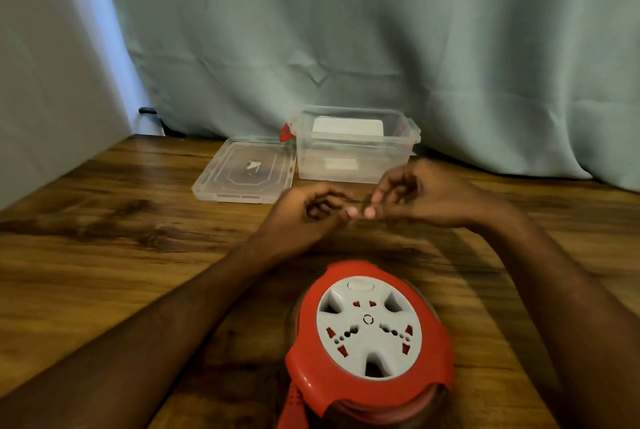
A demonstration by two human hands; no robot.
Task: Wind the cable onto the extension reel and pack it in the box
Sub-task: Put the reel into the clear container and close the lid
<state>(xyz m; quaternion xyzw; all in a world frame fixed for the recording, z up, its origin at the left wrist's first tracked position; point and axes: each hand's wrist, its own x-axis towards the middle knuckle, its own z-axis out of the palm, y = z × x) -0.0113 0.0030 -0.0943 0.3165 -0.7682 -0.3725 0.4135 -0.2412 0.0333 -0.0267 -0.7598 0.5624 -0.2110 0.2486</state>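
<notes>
Near edge, centre: extension reel (pixel 369 342) lies flat on the tabletop (pixel 104 255), red housing up, grey socket face showing; a bit of red cable (pixel 292 404) trails from its near-left side and leaves the view.
Far centre: clear box (pixel 356 148) stands open with red latches, something white and flat inside; its lid (pixel 244 174) lies flat just left of it, touching or nearly so.
Left hand (pixel 304 217): raised beyond the reel, fingers curled, seemingly pinching one end of a thin dark strand (pixel 358 201).
Right hand (pixel 415 196): facing the left, fingertips curled in on the other end of that strand; blur hides what the strand is, perhaps a tie.
Step in hand (my judgement): preparing a small tie, not yet handling the reel; how much cable is wound I cannot tell.
Doing it well: keep the strand taut between both pinches, free any twist before bringing it near the cable, and work above the tabletop so a dropped piece stays findable.
Next concern: the reel looks close to the box opening in width, so lower it level, cable tucked in.
</notes>
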